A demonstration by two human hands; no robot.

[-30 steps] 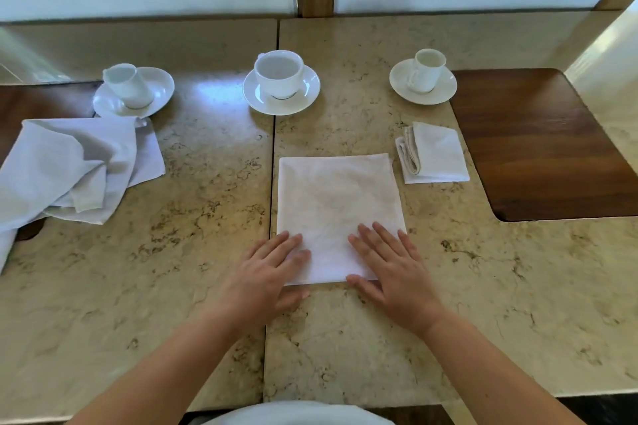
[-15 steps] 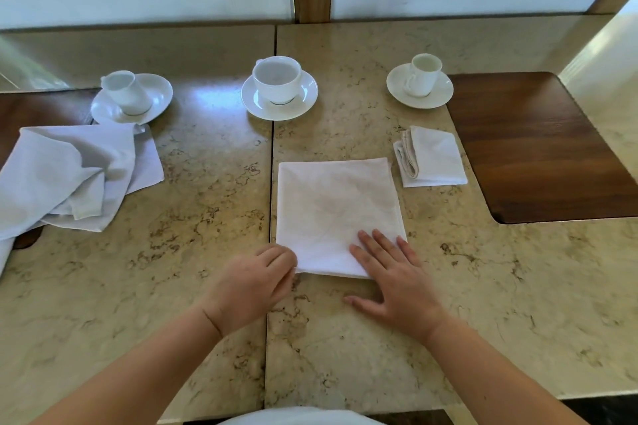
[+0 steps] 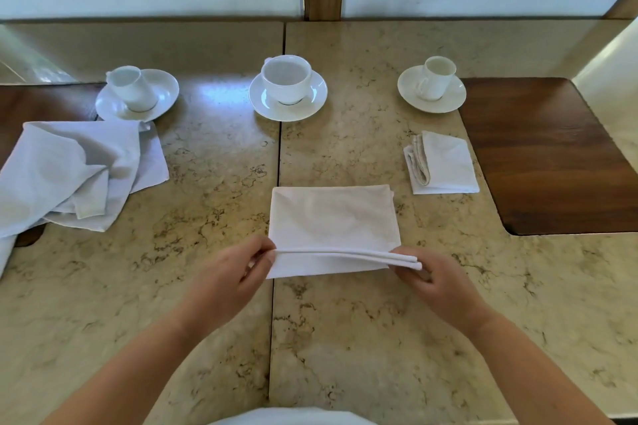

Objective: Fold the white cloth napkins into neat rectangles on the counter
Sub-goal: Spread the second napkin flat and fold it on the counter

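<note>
Both hands have gone from pressing flat on the napkin point(image 3: 333, 217) to gripping it — the left hand point(image 3: 231, 278) pinches the near-left corner, the right hand point(image 3: 436, 281) the near-right, and the near edge is now raised off the counter point(image 3: 379, 338) while the far part lies flat across the seam at its middle. That reads as the next fold starting: near edge carried toward the far edge to halve the rectangle. One folded napkin point(image 3: 443, 162) already sits near the wooden inlay point(image 3: 552, 155) on the right; a loose pile of napkins point(image 3: 72, 172) at the left edge is not yet folded.
</note>
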